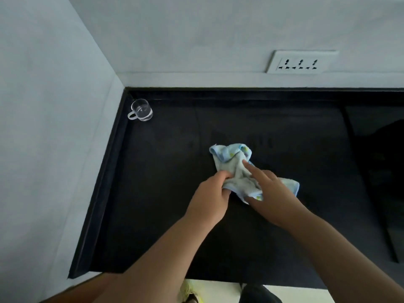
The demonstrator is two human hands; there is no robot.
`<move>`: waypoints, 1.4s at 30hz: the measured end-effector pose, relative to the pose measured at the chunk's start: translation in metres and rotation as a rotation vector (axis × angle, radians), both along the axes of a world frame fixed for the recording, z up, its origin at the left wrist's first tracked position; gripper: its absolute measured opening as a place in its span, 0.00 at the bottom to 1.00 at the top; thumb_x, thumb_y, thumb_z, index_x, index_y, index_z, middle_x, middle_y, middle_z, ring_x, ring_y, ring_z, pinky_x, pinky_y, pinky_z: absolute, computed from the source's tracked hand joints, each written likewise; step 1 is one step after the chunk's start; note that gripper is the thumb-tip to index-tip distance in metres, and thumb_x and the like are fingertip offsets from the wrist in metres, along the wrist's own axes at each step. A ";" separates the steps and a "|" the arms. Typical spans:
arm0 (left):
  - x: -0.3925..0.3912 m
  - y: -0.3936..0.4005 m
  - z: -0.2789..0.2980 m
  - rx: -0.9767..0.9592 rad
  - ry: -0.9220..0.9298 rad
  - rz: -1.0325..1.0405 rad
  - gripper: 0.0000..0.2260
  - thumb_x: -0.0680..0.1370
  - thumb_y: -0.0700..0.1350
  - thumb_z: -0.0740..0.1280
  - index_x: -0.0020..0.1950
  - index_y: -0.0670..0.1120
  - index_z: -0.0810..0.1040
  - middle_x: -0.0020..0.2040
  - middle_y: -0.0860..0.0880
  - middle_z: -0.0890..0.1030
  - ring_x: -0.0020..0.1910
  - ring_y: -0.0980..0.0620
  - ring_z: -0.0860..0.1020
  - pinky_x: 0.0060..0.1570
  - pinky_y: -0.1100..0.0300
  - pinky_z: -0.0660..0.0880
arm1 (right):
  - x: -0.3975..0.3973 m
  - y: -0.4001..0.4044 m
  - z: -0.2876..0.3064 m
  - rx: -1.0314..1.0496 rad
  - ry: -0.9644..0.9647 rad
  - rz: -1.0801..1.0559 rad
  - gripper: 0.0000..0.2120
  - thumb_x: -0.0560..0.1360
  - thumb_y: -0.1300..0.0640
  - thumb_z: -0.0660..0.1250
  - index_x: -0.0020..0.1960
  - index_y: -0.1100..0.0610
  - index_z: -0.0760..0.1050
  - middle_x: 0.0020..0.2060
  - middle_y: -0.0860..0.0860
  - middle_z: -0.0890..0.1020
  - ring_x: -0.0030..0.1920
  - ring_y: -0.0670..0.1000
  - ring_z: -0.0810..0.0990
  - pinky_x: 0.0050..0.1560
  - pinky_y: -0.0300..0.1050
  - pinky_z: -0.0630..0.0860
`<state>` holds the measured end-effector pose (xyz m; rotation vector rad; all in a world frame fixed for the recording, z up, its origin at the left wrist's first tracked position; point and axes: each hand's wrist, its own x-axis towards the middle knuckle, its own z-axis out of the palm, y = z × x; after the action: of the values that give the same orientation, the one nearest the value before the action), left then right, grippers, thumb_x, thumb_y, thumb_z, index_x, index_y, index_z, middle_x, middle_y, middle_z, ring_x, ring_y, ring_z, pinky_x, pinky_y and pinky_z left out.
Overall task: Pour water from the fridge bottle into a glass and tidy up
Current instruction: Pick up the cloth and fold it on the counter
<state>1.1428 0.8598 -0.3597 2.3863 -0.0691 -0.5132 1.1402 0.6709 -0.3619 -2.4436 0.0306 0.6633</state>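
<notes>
Fingers point(225, 174) around cloth point(231, 159) (bunched, countertop)

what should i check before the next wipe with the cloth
1. Left hand grips cloth: ok.
2. Right hand on cloth, index finger straight: ok.
3. Glass upright in the far left corner, clear of the cloth: ok.
4. Water in glass: cannot tell.
5. Counter dry: cannot tell, dark surface hides wet spots.
6. Bottle put away: cannot tell, not in view.
</notes>
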 end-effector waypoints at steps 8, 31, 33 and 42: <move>-0.054 0.002 0.092 -0.488 -0.015 -0.055 0.18 0.80 0.42 0.70 0.66 0.60 0.75 0.62 0.61 0.79 0.62 0.64 0.79 0.56 0.68 0.79 | -0.049 -0.007 0.098 0.121 -0.148 -0.164 0.20 0.77 0.57 0.71 0.64 0.40 0.73 0.58 0.39 0.77 0.52 0.40 0.78 0.44 0.30 0.72; -0.232 -0.178 0.245 -0.498 0.024 -1.263 0.35 0.78 0.44 0.72 0.77 0.71 0.63 0.74 0.69 0.69 0.73 0.69 0.69 0.70 0.64 0.70 | -0.415 -0.107 0.246 0.008 -0.513 -1.313 0.15 0.71 0.62 0.72 0.53 0.47 0.81 0.42 0.45 0.84 0.43 0.48 0.81 0.42 0.41 0.74; -0.258 -0.215 0.255 -0.504 -0.077 -1.380 0.33 0.79 0.47 0.73 0.77 0.70 0.64 0.77 0.70 0.65 0.76 0.67 0.65 0.73 0.58 0.69 | -0.447 -0.129 0.253 -0.029 -0.494 -1.348 0.15 0.70 0.62 0.72 0.53 0.47 0.81 0.43 0.46 0.84 0.44 0.49 0.81 0.42 0.41 0.76; -0.371 -0.373 0.252 -0.521 -0.143 -1.362 0.18 0.80 0.47 0.73 0.64 0.68 0.79 0.59 0.67 0.81 0.60 0.64 0.80 0.53 0.64 0.83 | -0.578 -0.240 0.272 -0.003 -0.552 -1.401 0.16 0.72 0.60 0.73 0.57 0.47 0.81 0.47 0.42 0.84 0.47 0.42 0.83 0.42 0.30 0.77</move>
<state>0.7723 0.4867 -0.1081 1.5481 -1.7105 -0.7611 0.5621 0.4307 -0.0895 -1.8582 1.3254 -0.6110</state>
